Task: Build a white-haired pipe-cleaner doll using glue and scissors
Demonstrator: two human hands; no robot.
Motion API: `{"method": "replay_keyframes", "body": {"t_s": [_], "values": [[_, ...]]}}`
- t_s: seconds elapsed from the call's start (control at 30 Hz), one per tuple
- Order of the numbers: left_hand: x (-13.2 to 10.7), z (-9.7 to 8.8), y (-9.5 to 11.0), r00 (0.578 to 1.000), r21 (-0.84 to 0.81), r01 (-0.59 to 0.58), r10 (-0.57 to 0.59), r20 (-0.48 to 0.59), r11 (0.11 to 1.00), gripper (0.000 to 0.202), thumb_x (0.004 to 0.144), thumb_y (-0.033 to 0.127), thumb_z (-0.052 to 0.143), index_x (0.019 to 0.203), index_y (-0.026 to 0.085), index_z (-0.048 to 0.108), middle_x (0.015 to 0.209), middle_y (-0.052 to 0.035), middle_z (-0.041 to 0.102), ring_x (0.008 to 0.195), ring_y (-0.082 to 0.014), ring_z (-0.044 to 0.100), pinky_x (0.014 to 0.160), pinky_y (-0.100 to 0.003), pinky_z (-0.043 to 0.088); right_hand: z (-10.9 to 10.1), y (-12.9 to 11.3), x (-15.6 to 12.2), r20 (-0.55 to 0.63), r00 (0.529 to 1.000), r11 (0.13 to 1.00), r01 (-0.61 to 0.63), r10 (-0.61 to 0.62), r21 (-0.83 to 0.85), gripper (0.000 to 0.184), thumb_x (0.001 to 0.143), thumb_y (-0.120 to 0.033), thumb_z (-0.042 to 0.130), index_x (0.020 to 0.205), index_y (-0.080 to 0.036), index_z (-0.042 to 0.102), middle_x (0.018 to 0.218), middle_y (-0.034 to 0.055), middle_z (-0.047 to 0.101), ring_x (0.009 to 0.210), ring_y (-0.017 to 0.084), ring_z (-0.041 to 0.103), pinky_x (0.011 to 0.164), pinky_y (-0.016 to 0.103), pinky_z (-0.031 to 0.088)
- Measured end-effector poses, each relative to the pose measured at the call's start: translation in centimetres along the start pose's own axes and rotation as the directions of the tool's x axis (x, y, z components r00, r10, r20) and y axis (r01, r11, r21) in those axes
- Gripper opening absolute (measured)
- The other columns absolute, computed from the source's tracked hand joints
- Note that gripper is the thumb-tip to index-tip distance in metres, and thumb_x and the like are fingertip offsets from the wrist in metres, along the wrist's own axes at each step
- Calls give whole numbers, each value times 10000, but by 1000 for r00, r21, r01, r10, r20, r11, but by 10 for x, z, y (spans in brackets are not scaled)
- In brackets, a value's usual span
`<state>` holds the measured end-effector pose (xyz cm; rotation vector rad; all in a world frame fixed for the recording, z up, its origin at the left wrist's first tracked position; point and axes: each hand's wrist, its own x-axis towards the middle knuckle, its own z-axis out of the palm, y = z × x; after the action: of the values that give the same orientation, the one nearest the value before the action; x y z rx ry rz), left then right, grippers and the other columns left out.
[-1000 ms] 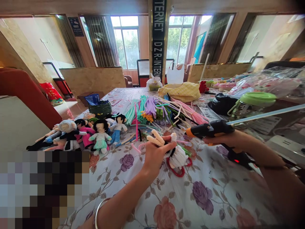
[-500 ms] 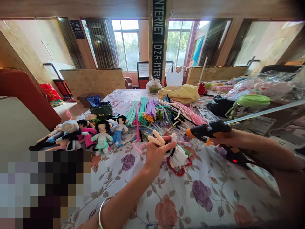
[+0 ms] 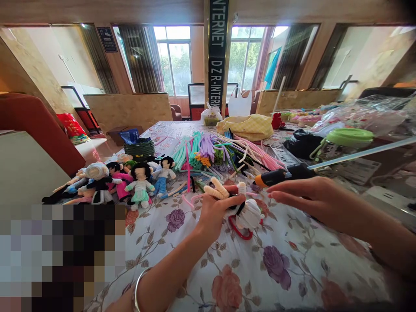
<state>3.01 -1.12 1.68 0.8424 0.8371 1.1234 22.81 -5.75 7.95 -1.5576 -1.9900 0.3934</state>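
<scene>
My left hand is closed around a pipe-cleaner doll with a white fuzzy body, black parts and beige limbs. Just under the doll, red loops like scissor handles rest on the tablecloth. My right hand is open, fingers stretched toward the doll, with nothing in it. Behind that hand sits a black and orange glue gun, a long clear glue stick jutting from its back. The gun's grip is hidden by my right hand.
Finished dolls are heaped at the left, near stacked dark green baskets. Bundles of coloured pipe cleaners lie ahead of my hands. Farther right are a green-lidded jar, a black bag and clear plastic wrapping.
My right hand has let go of the glue gun and moved in front of it, its fingers now straightened. The left hand still holds the doll in about the same place.
</scene>
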Motion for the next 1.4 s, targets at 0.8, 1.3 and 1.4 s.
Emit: {"method": "replay_keyframes", "body": {"t_s": [0.8, 1.3, 1.4], "values": [[-1, 0, -1, 987, -17, -159, 160, 31, 987, 153, 545, 134, 740, 673, 195, 682, 920, -4, 611, 848, -147, 568, 762, -260, 435, 70, -3, 19, 81, 994, 888, 27, -72, 459, 343, 850, -479, 516, 939, -232, 737, 893, -1, 714, 818, 210, 629, 717, 300, 496], [7, -3, 10, 945, -31, -264, 265, 191, 964, 296, 642, 309, 739, 867, 159, 618, 791, -1, 610, 760, -131, 558, 765, -270, 430, 65, -3, 23, -132, 990, 852, 34, 42, 522, 312, 863, -480, 509, 779, -194, 601, 721, -9, 600, 648, 125, 528, 577, 217, 411], [10, -5, 6, 893, 89, -447, 437, 109, 890, 353, 657, 256, 744, 964, 203, 579, 910, 2, 617, 818, -135, 576, 788, -284, 450, 66, 2, 25, -132, 991, 852, 59, 11, 520, 301, 862, -479, 511, 825, -193, 597, 747, 4, 612, 691, 145, 557, 598, 226, 423]]}}
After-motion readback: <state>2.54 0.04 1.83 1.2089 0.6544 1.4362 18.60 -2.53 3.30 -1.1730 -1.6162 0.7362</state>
